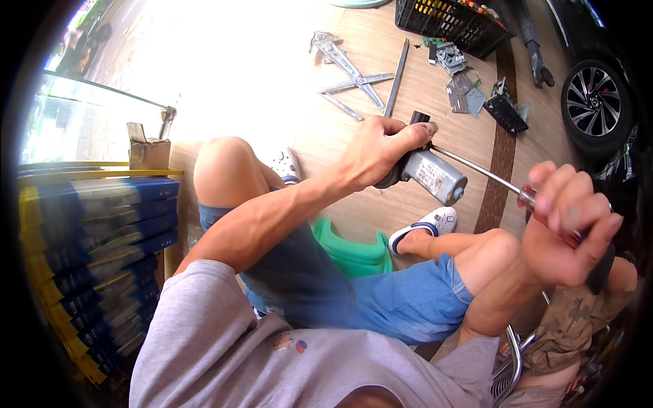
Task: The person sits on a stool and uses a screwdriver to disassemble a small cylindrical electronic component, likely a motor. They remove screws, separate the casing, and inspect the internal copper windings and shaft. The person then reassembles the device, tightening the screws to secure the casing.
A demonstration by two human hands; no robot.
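Observation:
My left hand (388, 149) is closed around a small electric motor (435, 178), a silver cylinder with a label and a black gear housing. The fingers wrap the housing, while the silver can sticks out to the right. In my closed right hand (571, 221) is a screwdriver (479, 168) with a translucent red handle. Its long steel shaft reaches across to the motor's upper side beside my left thumb. The tip is hidden there, so I cannot tell whether it sits in a screw.
A scissor-shaped metal window regulator (355, 76) and a metal strip (396, 78) lie on the floor. Beyond are dismantled electronics (466, 92), a black crate (449, 27) and a car wheel (595, 98). A green stool (347, 255) stands below; stacked boxes (102, 231) left; another person (564, 319) right.

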